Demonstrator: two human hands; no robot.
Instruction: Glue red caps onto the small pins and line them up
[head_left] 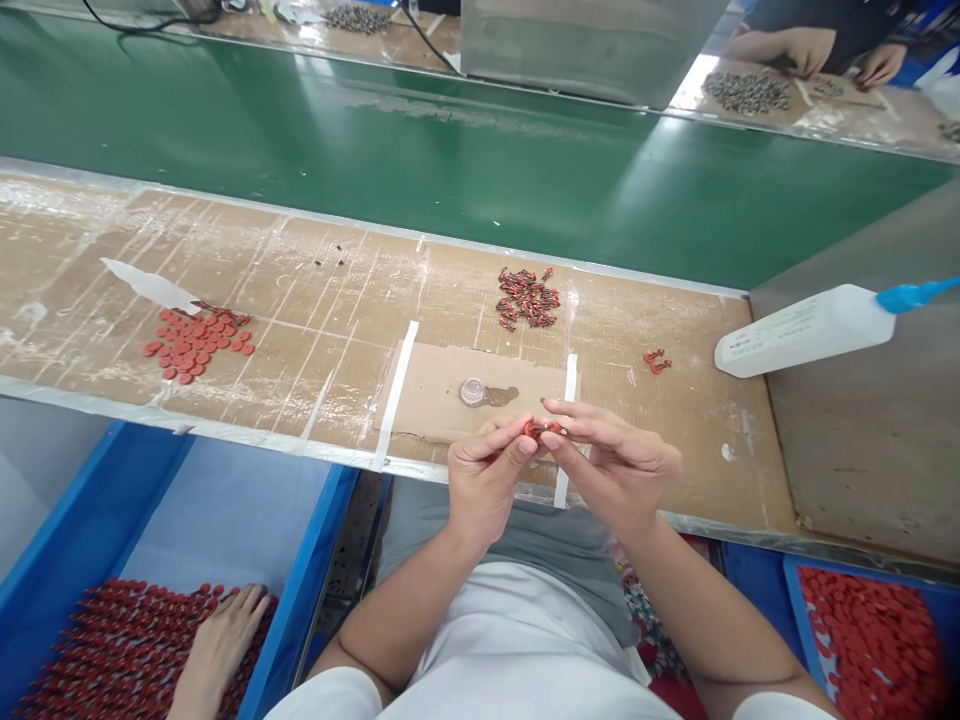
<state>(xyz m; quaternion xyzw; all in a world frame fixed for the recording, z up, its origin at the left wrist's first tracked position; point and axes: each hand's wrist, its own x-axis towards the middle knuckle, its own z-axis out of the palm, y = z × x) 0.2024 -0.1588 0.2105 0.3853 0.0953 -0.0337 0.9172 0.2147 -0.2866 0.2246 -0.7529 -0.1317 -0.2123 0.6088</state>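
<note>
My left hand (487,475) pinches a small red round piece (531,430) between thumb and fingertips, above the front edge of the workbench. Against it, my right hand (619,465) grips a small dark-and-red part (556,428) with thumb and forefinger. The two pieces meet between my fingertips, and their exact join is partly covered. Just beyond my hands lies a taped cardboard sheet (427,395), bearing a small clear round dish (473,391) beside a brown smear. Farther back is a pile of small dark-and-red parts (528,298).
Red discs (187,345) lie on the left near a white pointed piece (150,285). A white bottle with a blue tip (806,330) leans at right, near a few red parts (657,361). Lower left, another person's hand (229,640) touches rows in a blue tray (315,560).
</note>
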